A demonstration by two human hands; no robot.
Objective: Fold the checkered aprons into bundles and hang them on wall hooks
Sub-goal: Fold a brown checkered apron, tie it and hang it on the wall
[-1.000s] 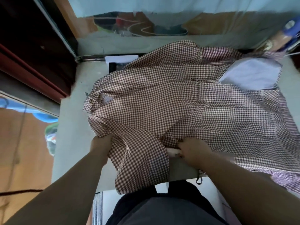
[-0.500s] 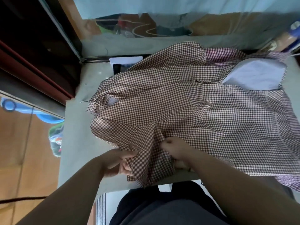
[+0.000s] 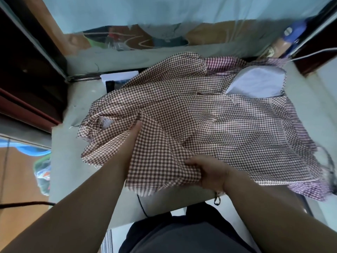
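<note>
- The thin brown-and-white checkered cloth apron [image 3: 218,125] is spread on the grey worktop [image 3: 65,170], ahead of both hands.
- Its near fold is gripped by the right hand [image 3: 209,172]; the left hand [image 3: 134,137] is laid straight-fingered alongside.
- It is judged light and limp; hems are best pinched.

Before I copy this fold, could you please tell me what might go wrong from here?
The right hand grips a flap of the apron close to the front edge of the table; letting go may let it slide off. The pinker second apron lies underneath at the far right and could get dragged into the fold. The tie dangling by the right wrist may snag.
</note>
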